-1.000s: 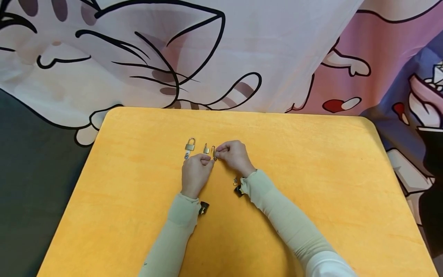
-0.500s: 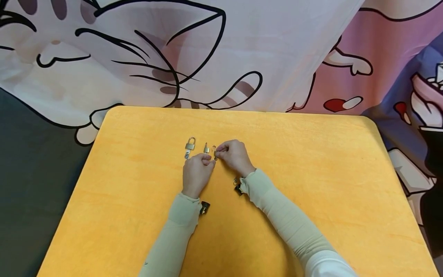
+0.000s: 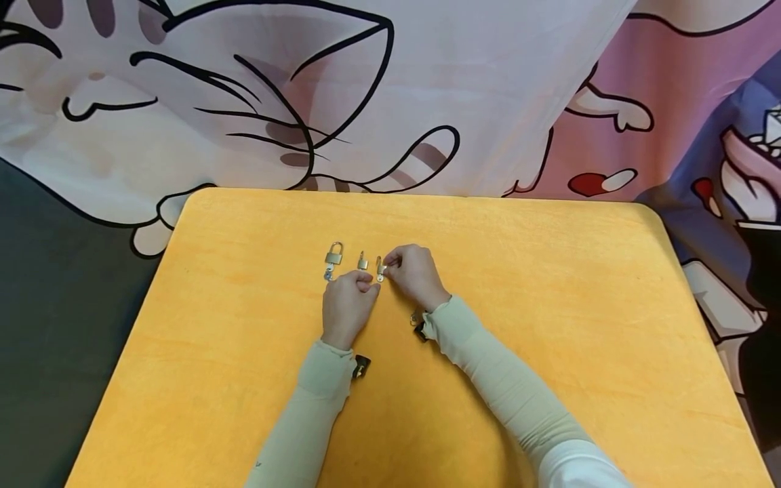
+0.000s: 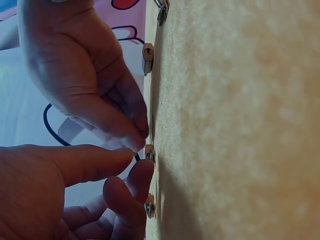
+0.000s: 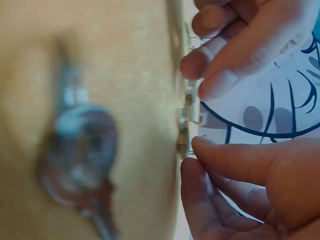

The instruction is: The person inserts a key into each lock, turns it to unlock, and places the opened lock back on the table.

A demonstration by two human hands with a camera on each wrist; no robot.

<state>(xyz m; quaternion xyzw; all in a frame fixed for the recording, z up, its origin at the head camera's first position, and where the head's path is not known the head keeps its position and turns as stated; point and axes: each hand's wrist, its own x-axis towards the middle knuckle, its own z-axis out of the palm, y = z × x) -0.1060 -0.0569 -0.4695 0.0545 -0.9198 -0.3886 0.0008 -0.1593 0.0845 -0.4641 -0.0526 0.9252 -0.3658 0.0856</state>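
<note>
In the head view, a small brass padlock (image 3: 381,270) with a key (image 3: 380,278) at its lower end stands at the thumb and fingertips of my right hand (image 3: 417,274), which pinches its right side. My left hand (image 3: 350,306) is just left of and nearer than that padlock, fingers bent, thumb tip close to the key. In the right wrist view, the left thumb (image 5: 222,82) and index finger are slightly apart with nothing visible between them. Another small padlock (image 3: 363,263) lies just beyond the left fingers. Further left is a bigger padlock (image 3: 333,257) with keys (image 3: 329,273) below it.
Keys (image 3: 415,318) lie beside the right wrist and look large and blurred in the right wrist view. Another padlock (image 4: 148,57) shows past the right hand in the left wrist view. The yellow table (image 3: 244,339) ends at a cartoon-printed cloth (image 3: 476,102).
The padlock at the right fingertips has turned and shifted slightly right, so its key now shows. It has come apart from the left fingers, which stay almost in place.
</note>
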